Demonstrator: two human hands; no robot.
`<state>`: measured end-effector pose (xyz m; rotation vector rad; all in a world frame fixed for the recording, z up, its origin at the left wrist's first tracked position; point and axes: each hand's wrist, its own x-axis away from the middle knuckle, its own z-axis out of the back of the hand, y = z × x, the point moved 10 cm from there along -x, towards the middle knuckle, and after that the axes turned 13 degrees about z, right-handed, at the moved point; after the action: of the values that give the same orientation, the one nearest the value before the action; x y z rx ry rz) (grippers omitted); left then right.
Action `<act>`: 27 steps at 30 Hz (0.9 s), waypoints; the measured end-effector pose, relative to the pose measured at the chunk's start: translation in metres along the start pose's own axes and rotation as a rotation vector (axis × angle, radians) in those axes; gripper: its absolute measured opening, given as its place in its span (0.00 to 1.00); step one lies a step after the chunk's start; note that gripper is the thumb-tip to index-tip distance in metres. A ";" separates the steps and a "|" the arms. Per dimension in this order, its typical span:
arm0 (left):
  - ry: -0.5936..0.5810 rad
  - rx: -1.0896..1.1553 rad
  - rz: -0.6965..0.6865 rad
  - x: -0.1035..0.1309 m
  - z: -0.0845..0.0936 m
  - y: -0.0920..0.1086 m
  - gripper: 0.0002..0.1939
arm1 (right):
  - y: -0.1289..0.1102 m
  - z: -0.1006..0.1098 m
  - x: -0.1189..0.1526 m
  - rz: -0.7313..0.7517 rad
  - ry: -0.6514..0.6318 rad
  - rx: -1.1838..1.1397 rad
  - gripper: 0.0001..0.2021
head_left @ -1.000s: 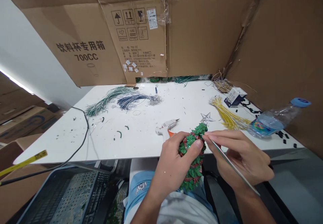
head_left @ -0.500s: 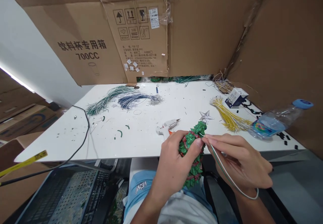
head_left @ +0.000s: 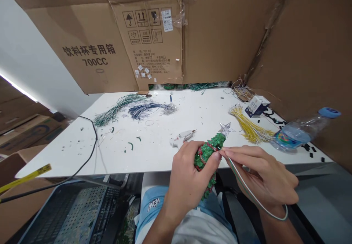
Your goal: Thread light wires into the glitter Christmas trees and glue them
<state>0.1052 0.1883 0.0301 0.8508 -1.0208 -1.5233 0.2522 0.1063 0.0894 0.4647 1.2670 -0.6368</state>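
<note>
A small green tree figure with red trim and a clear star on its tip is held over the table's front edge. My left hand wraps round its body, thumb on the near side. My right hand pinches a thin white-and-green wire by its end, which touches the tree's right side just below the top. The rest of the wire loops below my right hand. Behind the tree lies a white glue gun, its handle partly hidden by my left hand.
Green wires, blue wires and yellow wires lie on the white table. A plastic bottle and small box are at right. Cardboard stands behind; a black cable crosses the left side.
The tree has tilted slightly, its star shifting a little right and its base less visible. My left hand has shifted slightly left. The wire loop has swung a little right.
</note>
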 end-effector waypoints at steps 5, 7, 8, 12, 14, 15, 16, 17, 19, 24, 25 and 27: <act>0.020 -0.080 -0.042 0.001 -0.002 0.005 0.13 | -0.006 0.002 -0.007 0.032 -0.006 0.106 0.19; 0.022 -0.075 -0.045 0.001 -0.002 0.005 0.12 | -0.007 0.001 -0.009 0.047 -0.025 0.105 0.17; 0.021 -0.070 -0.043 0.001 -0.002 0.005 0.12 | -0.005 0.001 -0.009 0.028 -0.029 0.083 0.17; 0.023 -0.063 -0.033 -0.001 -0.001 0.004 0.13 | 0.017 -0.001 -0.003 -0.171 -0.013 -0.111 0.16; 0.022 -0.058 -0.032 -0.002 -0.001 0.003 0.13 | 0.027 -0.003 0.001 -0.272 0.011 -0.218 0.16; 0.020 -0.052 -0.033 -0.002 -0.001 0.003 0.13 | 0.031 -0.004 0.003 -0.312 0.017 -0.264 0.15; 0.018 -0.045 -0.032 -0.002 -0.001 0.003 0.13 | 0.034 -0.006 0.004 -0.343 0.017 -0.305 0.15; 0.015 -0.038 -0.031 -0.002 -0.001 0.003 0.13 | 0.035 -0.009 0.004 -0.364 0.007 -0.342 0.15; 0.012 -0.028 -0.027 -0.003 -0.001 0.002 0.12 | 0.035 -0.013 0.004 -0.379 -0.018 -0.384 0.14; 0.011 -0.017 -0.006 -0.004 -0.002 0.000 0.12 | 0.033 -0.012 0.004 -0.379 -0.022 -0.367 0.15; 0.008 -0.019 -0.005 -0.004 -0.002 0.000 0.13 | 0.033 -0.012 0.004 -0.381 -0.018 -0.356 0.15; 0.008 -0.029 -0.008 -0.005 -0.003 0.001 0.13 | 0.034 -0.011 0.006 -0.403 -0.010 -0.328 0.13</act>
<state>0.1089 0.1925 0.0295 0.8407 -0.9878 -1.5368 0.2680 0.1381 0.0802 -0.0696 1.4371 -0.7465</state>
